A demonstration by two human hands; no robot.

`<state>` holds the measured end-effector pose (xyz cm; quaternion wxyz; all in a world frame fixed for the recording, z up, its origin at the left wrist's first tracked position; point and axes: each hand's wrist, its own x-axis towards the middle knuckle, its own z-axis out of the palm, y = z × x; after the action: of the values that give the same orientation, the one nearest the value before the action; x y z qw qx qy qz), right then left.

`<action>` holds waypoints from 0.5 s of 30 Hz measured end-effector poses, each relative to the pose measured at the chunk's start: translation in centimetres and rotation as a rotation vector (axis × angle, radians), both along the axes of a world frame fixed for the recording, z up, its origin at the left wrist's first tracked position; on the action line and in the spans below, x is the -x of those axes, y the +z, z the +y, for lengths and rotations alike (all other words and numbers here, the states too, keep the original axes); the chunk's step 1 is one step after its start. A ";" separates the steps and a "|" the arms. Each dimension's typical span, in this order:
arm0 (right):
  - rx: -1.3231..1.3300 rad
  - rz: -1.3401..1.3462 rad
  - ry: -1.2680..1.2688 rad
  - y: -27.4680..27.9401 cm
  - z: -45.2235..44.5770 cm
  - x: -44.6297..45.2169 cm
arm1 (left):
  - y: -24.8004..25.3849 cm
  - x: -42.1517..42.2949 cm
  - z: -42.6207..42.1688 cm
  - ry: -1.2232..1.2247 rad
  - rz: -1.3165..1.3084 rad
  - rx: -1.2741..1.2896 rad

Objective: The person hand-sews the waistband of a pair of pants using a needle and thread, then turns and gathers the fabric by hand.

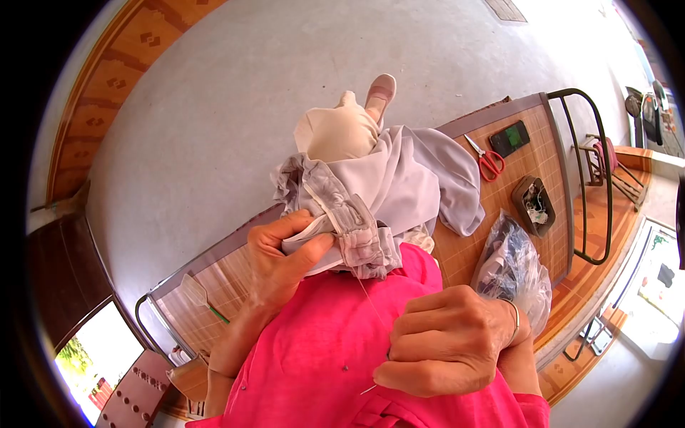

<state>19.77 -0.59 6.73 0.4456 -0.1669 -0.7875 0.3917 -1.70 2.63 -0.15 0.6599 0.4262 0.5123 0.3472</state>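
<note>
Across my lap lies a light grey garment with a gathered waistband. My left hand pinches the folded cloth beside this waistband between thumb and fingers. A fine sewing thread runs taut from the waistband's lower edge to my right hand. That hand is closed on the thread, low over my pink top, apart from the cloth. A thin pale tip pokes out below its fingers; whether it is a needle or a thread end I cannot tell.
On the slatted bed to the right lie red-handled scissors, a phone, a dark box with small bits inside, and a clear plastic bag. A fly swatter lies left. A metal rail bounds the right end.
</note>
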 end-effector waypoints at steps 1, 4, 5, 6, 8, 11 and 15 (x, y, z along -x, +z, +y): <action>0.016 0.009 0.007 -0.1 -0.1 -0.2 | -0.1 0.0 0.0 -0.001 0.009 -0.003; 0.071 0.107 0.089 -0.6 -0.2 -0.3 | -0.1 -0.1 0.0 0.001 0.002 0.004; 0.092 0.146 0.108 -0.8 -0.2 -0.4 | -0.1 -0.1 0.0 0.005 -0.006 0.007; 0.113 0.185 0.127 -0.9 -0.2 -0.5 | 0.0 -0.2 0.0 0.011 -0.006 0.005; 0.183 0.222 0.165 -1.2 0.0 -0.8 | 0.4 -0.4 0.0 0.021 -0.009 0.000; 0.276 0.123 0.167 -1.5 1.2 -1.9 | -0.2 -0.2 -0.1 0.028 -0.042 0.030; 0.324 -0.155 -0.037 -2.4 3.1 -2.8 | -0.5 0.6 -0.1 -0.078 -0.064 0.016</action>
<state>22.53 2.53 4.30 0.3579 -0.2808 -0.7429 0.4910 -2.34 2.50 -0.62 0.6924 0.4292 0.4767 0.3303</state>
